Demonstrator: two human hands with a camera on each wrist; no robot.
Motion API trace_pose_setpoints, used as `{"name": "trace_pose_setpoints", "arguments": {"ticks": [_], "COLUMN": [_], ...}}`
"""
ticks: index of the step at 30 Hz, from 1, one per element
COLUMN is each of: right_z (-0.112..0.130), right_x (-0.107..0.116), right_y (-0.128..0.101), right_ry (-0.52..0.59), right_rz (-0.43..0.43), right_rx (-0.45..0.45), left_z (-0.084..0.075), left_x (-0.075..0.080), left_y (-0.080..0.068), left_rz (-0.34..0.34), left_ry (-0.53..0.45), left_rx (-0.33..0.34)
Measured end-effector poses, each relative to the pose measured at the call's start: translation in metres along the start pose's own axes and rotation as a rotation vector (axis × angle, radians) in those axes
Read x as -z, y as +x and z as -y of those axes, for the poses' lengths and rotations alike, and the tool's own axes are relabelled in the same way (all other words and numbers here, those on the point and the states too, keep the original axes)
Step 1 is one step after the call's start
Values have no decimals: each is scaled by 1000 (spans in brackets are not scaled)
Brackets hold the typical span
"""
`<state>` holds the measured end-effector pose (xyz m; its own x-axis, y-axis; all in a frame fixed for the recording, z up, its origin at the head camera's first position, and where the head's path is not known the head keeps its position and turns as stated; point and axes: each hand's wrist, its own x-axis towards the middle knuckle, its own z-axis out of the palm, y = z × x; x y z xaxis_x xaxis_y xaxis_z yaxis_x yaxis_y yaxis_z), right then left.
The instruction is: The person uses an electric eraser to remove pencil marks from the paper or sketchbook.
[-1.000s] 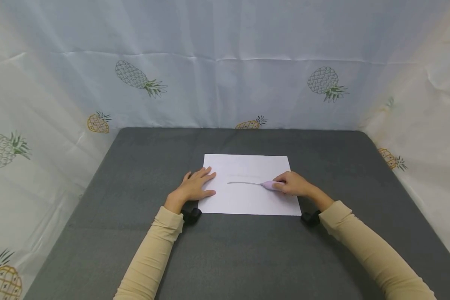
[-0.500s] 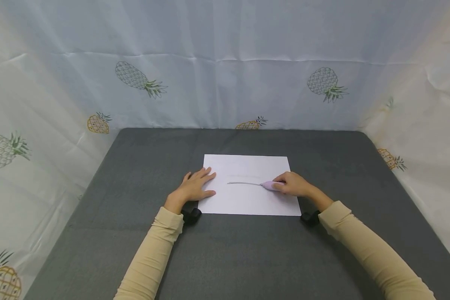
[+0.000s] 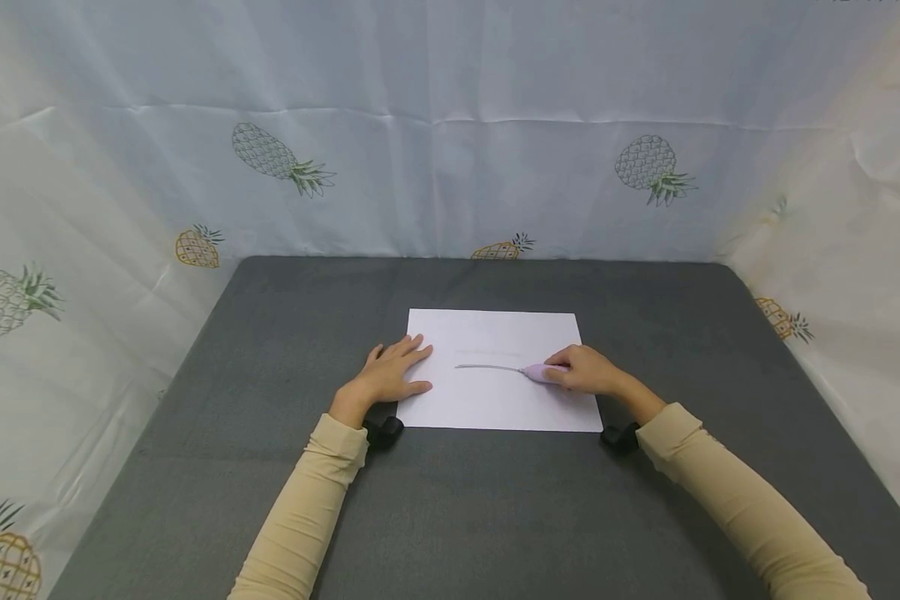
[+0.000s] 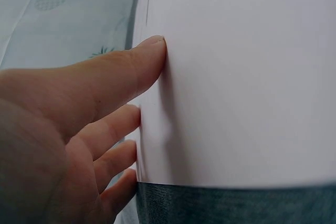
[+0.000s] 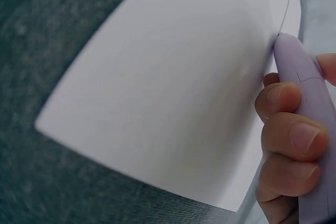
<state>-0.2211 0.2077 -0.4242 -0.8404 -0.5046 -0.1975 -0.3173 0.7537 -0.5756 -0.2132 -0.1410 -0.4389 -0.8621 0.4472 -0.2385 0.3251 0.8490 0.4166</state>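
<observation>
Your left hand [image 3: 387,377] lies flat with straight fingers pressing the left edge of the white paper sheet [image 3: 495,400], which sits in the middle of the grey table [image 3: 270,350]. Your right hand [image 3: 587,372] curls its fingers round the lilac pen tool [image 3: 542,372], whose thin wire tip [image 3: 487,367] rests across the sheet, pointing toward your left hand.
</observation>
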Motion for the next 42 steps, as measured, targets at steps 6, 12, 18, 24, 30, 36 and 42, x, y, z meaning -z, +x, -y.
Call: {"name": "trace_pose_setpoints", "arguments": {"ticks": [6,12,18,24,30,36,42], "right_z": [0,-1,2,0,-2,-2,-3], "right_x": [0,0,0,0,-1,-1,0], "right_y": [0,1,4,3,2,2,1], "right_ry": [-4,-18,-25,-34,-32,-27,-16], "right_rz": [5,0,5,1,-11,0,5], "right_rx": [-15,-30,-8,-21,-10,-4,-19], "left_z": [0,0,2,2,2,1,1], "left_x": [-1,0,2,2,1,1,0], "left_y": [0,0,-2,-2,0,-1,0], "left_rz": [11,16,13,10,7,8,4], "left_ry": [0,1,1,0,12,13,7], "left_rx": [18,17,21,11,2,7,1]}}
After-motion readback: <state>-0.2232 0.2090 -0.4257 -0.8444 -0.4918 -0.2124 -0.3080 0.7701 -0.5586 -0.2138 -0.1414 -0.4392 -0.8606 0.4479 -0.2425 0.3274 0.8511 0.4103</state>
